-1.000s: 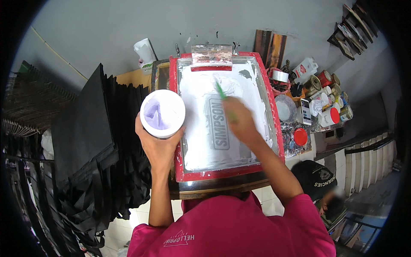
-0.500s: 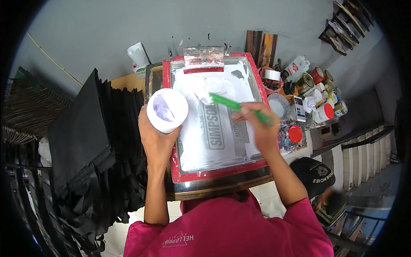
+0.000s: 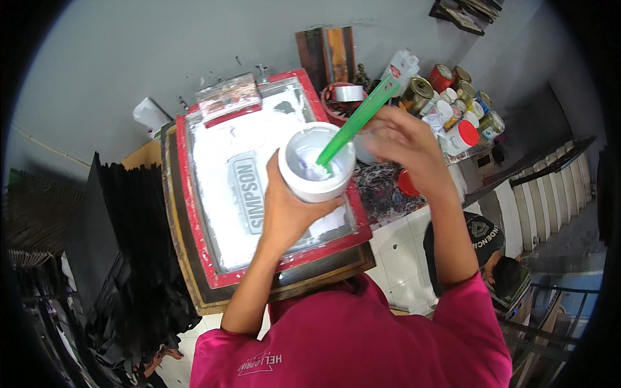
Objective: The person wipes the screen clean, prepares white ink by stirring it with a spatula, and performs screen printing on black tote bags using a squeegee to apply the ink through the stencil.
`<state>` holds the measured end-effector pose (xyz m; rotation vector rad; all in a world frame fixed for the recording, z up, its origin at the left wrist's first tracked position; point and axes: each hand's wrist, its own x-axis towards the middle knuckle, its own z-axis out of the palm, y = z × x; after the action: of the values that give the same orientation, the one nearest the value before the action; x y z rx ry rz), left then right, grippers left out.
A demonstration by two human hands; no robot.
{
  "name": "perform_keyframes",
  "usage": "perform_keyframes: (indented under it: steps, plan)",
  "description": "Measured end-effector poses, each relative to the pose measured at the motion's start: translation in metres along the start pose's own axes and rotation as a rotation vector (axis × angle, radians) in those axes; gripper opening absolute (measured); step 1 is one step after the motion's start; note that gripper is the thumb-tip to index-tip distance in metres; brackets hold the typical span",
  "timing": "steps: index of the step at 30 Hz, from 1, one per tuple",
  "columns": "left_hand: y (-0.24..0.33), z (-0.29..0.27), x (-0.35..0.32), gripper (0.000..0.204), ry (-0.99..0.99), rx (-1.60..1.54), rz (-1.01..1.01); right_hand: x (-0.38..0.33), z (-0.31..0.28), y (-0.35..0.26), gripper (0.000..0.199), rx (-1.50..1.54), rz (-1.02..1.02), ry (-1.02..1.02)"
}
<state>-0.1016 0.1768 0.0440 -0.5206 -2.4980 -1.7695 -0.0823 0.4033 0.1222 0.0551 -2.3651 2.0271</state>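
Observation:
My left hand is wrapped round a white plastic tub, held over the right part of a screen-printing frame. Inside the tub, a green spatula leans to the upper right, with white ink around its lower end. My right hand is off the spatula, beside its upper part, fingers apart and slightly blurred, with nothing visible in them. Below the tub lies the red-edged screen frame, its mesh coated with white ink and showing grey lettering in a box. A clamp block grips its far edge.
On the right, a cluttered side table bears a red lid, a red-capped jar, a tape roll and several paint cans. Black bags are stacked at left. A person in a black shirt is at lower right.
The green spatula has gone from above the screen into the tub, and my right hand has let go. My left hand has carried the tub rightward. The view has turned toward the right.

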Motion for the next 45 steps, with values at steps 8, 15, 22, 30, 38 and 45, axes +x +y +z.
perform_keyframes:
  steps: [8,15,22,30,38,45]
  plan:
    - [0.017,0.146,-0.013,0.103,-0.243,-0.185,-0.08,-0.101,-0.049,0.141,0.108,-0.238,0.101,0.183]
    - [0.0,0.164,-0.037,0.07,-0.433,-0.248,-0.286,-0.103,-0.061,0.268,0.103,-0.105,0.117,0.3]
    - [-0.01,0.095,-0.085,0.007,-0.303,-0.665,-0.513,-0.073,-0.038,0.324,0.077,-0.457,0.114,0.343]
    - [-0.016,0.029,-0.158,0.031,0.084,-0.502,-0.723,-0.086,-0.11,0.349,0.059,-0.485,0.0,0.2]
    - [-0.023,-0.031,-0.239,0.065,0.516,-0.523,-0.835,-0.05,-0.235,0.233,0.037,-0.745,-0.884,1.057]
    - [-0.05,-0.099,-0.383,0.048,1.035,-0.417,-0.513,-0.026,-0.06,0.082,0.045,-0.948,-0.641,0.768]
